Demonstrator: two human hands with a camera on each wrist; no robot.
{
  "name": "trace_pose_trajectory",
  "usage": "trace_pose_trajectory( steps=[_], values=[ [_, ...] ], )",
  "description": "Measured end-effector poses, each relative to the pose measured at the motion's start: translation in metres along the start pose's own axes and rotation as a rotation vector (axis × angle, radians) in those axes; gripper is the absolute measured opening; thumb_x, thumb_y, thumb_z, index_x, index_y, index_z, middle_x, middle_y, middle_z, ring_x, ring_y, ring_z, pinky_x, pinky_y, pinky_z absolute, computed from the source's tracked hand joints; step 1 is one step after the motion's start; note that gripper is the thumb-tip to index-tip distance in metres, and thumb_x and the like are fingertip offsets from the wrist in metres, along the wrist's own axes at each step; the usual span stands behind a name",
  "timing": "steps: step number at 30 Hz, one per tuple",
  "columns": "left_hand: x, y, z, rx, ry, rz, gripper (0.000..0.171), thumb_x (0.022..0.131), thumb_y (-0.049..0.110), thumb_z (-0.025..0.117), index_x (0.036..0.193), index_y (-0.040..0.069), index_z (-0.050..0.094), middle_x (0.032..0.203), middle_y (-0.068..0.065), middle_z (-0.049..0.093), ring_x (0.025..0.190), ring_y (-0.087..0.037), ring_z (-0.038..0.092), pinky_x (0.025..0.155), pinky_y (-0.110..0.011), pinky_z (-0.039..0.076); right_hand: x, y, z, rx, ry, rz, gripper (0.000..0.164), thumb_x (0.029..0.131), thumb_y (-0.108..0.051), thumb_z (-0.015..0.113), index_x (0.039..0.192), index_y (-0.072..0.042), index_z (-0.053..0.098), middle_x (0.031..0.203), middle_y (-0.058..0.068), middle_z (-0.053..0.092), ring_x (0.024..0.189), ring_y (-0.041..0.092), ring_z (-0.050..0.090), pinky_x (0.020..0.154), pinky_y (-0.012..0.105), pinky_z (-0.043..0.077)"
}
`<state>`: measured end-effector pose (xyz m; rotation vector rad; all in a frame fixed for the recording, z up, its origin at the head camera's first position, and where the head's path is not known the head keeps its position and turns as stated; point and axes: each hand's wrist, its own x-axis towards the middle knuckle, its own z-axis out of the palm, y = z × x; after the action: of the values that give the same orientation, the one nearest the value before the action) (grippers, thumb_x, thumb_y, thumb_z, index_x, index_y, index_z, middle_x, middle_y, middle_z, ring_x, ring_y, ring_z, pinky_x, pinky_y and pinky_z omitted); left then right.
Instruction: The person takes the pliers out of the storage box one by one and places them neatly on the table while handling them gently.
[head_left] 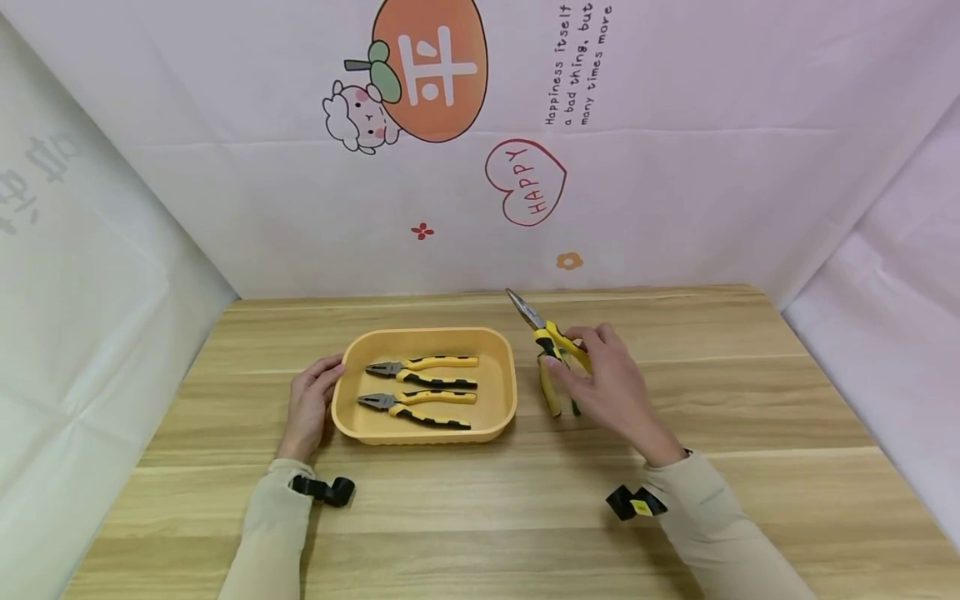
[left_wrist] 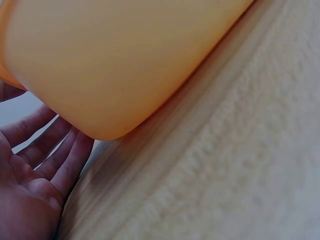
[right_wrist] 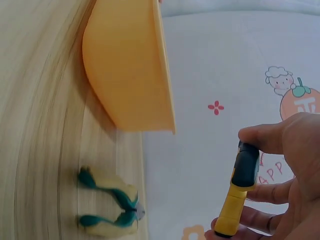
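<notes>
My right hand (head_left: 615, 387) holds long-nose pliers (head_left: 527, 310) with yellow and black handles, thumb on one handle and fingers on the other. They are raised off the table, jaws pointing to the back left. Below this hand lies another pair of pliers (right_wrist: 112, 205), with yellow and green handles, partly hidden in the head view. My left hand (head_left: 306, 408) touches the left end of a yellow plastic tray (head_left: 497, 375), its fingers (left_wrist: 70, 160) fairly straight against the outer wall. Inside the tray lie two combination pliers, an upper pair (head_left: 435, 362) and a lower pair (head_left: 435, 397), heads to the left.
The wooden table (head_left: 480, 508) carries the tray near its middle. A white printed cloth (head_left: 262, 192) hangs behind the table's back edge and along both sides. Each wrist wears a strapped black camera.
</notes>
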<state>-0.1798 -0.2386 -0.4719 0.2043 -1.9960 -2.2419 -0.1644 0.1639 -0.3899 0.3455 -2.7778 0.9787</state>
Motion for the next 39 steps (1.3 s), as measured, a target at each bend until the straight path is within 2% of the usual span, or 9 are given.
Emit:
trace_pose_trajectory(
  steps=[6, 13, 23, 33, 39],
  values=[
    [0.000, 0.000, 0.000, -0.001, 0.001, 0.004, 0.040, 0.105, 0.009, 0.053, 0.132, -0.019, 0.052, 0.104, 0.007, 0.070, 0.094, -0.009, 0.071, 0.084, -0.021, 0.057, -0.001, 0.008, -0.008, -0.024, -0.005, 0.042, 0.050, 0.096, -0.035, 0.072, 0.129, 0.001, 0.060, 0.108, 0.017, 0.052, 0.084, 0.028, 0.046, 0.065, 0.035, 0.037],
    [0.000, -0.001, 0.000, -0.005, 0.006, -0.003, 0.039, 0.105, 0.009, 0.054, 0.132, -0.019, 0.053, 0.104, 0.007, 0.070, 0.095, -0.009, 0.071, 0.084, -0.021, 0.057, -0.002, 0.018, -0.014, -0.038, 0.028, 0.044, 0.049, 0.096, -0.031, 0.072, 0.129, 0.004, 0.060, 0.107, 0.019, 0.053, 0.081, 0.029, 0.046, 0.063, 0.034, 0.037],
    [0.000, -0.001, 0.000, -0.008, 0.001, -0.002, 0.040, 0.104, 0.009, 0.054, 0.133, -0.019, 0.052, 0.105, 0.007, 0.070, 0.097, -0.009, 0.071, 0.086, -0.021, 0.057, -0.003, 0.031, -0.020, -0.089, 0.051, 0.076, 0.054, 0.096, -0.034, 0.070, 0.129, 0.007, 0.058, 0.107, 0.020, 0.051, 0.076, 0.028, 0.044, 0.058, 0.033, 0.034],
    [-0.001, -0.001, 0.001, -0.003, 0.012, -0.001, 0.039, 0.104, 0.009, 0.054, 0.133, -0.019, 0.053, 0.105, 0.007, 0.070, 0.096, -0.008, 0.070, 0.085, -0.021, 0.057, -0.007, 0.044, -0.023, -0.133, 0.072, 0.101, 0.057, 0.098, -0.038, 0.066, 0.129, 0.009, 0.057, 0.112, 0.027, 0.053, 0.077, 0.031, 0.050, 0.056, 0.035, 0.040],
    [0.000, -0.001, 0.001, 0.007, 0.013, 0.002, 0.039, 0.105, 0.009, 0.053, 0.132, -0.018, 0.053, 0.105, 0.006, 0.069, 0.097, -0.007, 0.070, 0.087, -0.021, 0.056, -0.009, 0.048, -0.023, -0.152, 0.059, 0.133, 0.059, 0.099, -0.041, 0.064, 0.128, 0.010, 0.055, 0.110, 0.025, 0.051, 0.072, 0.030, 0.049, 0.052, 0.034, 0.039]
  ],
)
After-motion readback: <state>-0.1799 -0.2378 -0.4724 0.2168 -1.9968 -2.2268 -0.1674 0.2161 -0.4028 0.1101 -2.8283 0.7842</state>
